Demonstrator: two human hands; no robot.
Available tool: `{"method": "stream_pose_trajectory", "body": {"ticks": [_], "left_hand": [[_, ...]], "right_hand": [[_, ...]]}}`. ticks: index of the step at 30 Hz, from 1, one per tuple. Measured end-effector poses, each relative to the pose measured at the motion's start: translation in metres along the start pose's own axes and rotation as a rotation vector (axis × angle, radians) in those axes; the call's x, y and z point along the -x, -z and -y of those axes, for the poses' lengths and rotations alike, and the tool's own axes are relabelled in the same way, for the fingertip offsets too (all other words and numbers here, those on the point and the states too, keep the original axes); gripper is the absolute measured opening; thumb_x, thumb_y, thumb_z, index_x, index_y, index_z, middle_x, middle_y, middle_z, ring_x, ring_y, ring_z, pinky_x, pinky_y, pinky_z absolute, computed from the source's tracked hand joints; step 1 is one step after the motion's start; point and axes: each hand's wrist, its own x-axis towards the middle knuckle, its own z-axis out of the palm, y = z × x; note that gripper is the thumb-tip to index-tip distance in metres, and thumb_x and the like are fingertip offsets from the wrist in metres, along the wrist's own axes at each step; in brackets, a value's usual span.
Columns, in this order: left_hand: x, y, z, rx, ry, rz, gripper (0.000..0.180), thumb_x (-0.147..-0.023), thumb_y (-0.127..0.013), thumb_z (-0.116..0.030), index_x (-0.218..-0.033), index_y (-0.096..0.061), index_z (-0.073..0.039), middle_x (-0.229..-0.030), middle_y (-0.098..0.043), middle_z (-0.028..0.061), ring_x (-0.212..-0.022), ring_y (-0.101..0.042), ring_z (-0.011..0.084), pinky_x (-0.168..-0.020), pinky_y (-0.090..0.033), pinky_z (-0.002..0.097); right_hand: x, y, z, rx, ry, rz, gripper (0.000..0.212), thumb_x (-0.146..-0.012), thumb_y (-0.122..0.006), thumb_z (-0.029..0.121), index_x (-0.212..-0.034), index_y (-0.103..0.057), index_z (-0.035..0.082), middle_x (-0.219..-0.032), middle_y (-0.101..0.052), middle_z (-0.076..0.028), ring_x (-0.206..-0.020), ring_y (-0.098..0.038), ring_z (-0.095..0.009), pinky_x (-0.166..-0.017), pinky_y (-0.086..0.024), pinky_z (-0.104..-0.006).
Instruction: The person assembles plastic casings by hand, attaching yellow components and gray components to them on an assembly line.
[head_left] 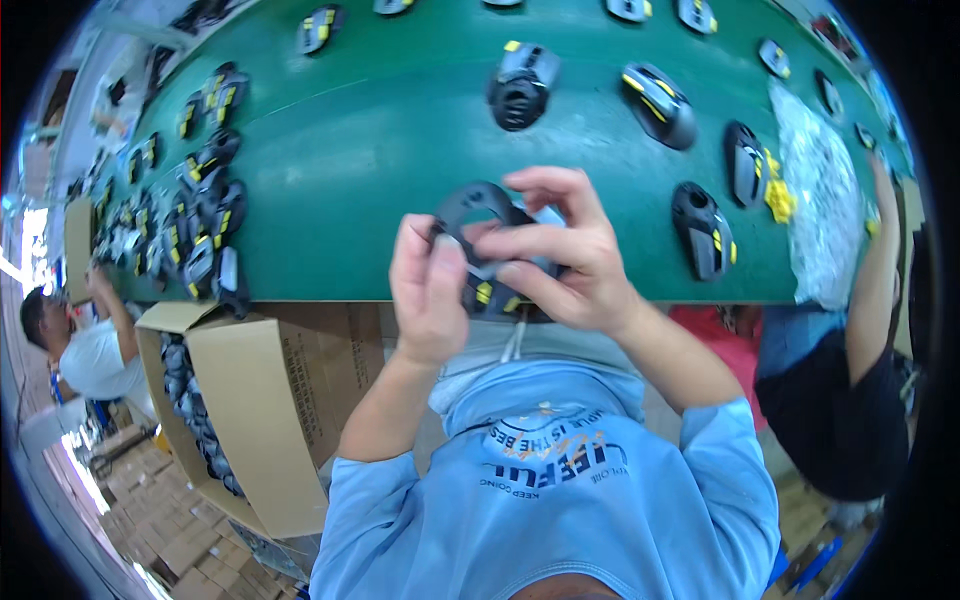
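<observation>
Close to the near edge of the green table, both hands hold one dark grey, rounded plastic piece (466, 208) with an opening in it and yellow bits low down. My left hand (428, 290) grips its left side, thumb on top. My right hand (570, 250) has its thumb and fingers closed at the right side of the piece, with the index finger across it and another finger raised. Beyond the hands lies a similar grey and black piece (524, 85) with a yellow tip. To its right is another grey piece (658, 104) with yellow strips.
On the green table (330, 150), similar pieces are piled at left (205, 215). A clear plastic bag (820, 200) and yellow bits (780, 200) lie at right. An open cardboard box (250, 410) of grey parts stands at lower left. Co-workers sit at left (100, 360) and right (835, 420).
</observation>
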Motion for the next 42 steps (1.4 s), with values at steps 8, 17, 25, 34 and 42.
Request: {"method": "stream_pose_trajectory", "body": {"ticks": [8,17,25,34,42], "left_hand": [[0.029,0.019,-0.026,-0.32,-0.313,-0.02,0.022,-0.097,-0.061,-0.018,-0.106,-0.054,0.0,-0.086,-0.057,0.0027,-0.073,-0.048,0.0065,-0.064,-0.043,0.026],[0.053,0.12,-0.076,-0.535,-0.015,-0.156,0.033,-0.104,-0.058,-0.025,-0.126,-0.052,-0.001,-0.101,-0.064,0.0051,-0.086,-0.059,0.0099,-0.077,-0.051,0.0293],[0.11,0.436,-0.177,-1.733,0.247,-0.838,0.026,-0.094,-0.065,-0.027,-0.109,-0.073,-0.008,-0.107,-0.075,0.0172,-0.1,-0.071,0.0375,-0.088,-0.055,0.0463],[0.118,0.504,-0.161,-1.934,0.626,-0.849,0.034,-0.094,-0.062,-0.034,-0.12,-0.075,-0.016,-0.115,-0.074,0.0176,-0.111,-0.068,0.0388,-0.098,-0.053,0.047],[0.145,0.525,-0.211,-1.836,0.123,-0.998,0.049,-0.1,-0.058,-0.044,-0.121,-0.071,-0.002,-0.116,-0.074,0.0208,-0.107,-0.07,0.0378,-0.094,-0.053,0.0441]], "right_hand": [[0.028,-0.054,0.025,-0.891,-0.654,-0.053,0.073,-0.08,-0.081,0.04,-0.134,-0.051,0.0,-0.121,-0.061,-0.009,-0.112,-0.058,-0.018,-0.101,-0.045,-0.0333],[-0.01,-0.147,0.014,-1.065,-0.657,0.077,0.042,-0.1,-0.068,0.023,-0.132,-0.052,0.001,-0.121,-0.063,-0.006,-0.112,-0.061,-0.014,-0.099,-0.048,-0.0308],[-0.061,-0.181,-0.032,-0.427,-0.689,0.287,0.038,-0.103,-0.064,0.024,-0.133,-0.057,0.001,-0.112,-0.067,-0.007,-0.095,-0.067,-0.014,-0.085,-0.055,-0.0307],[-0.058,-0.136,0.019,-0.512,-0.305,0.142,0.028,-0.103,-0.06,0.022,-0.109,-0.071,-0.004,-0.095,-0.069,-0.013,-0.086,-0.063,-0.023,-0.084,-0.049,-0.0328],[-0.066,-0.083,0.111,-1.258,-0.004,0.312,0.014,-0.096,-0.07,0.018,-0.082,-0.072,0.014,-0.087,-0.068,-0.003,-0.082,-0.06,-0.022,-0.064,-0.047,-0.0295]]}}
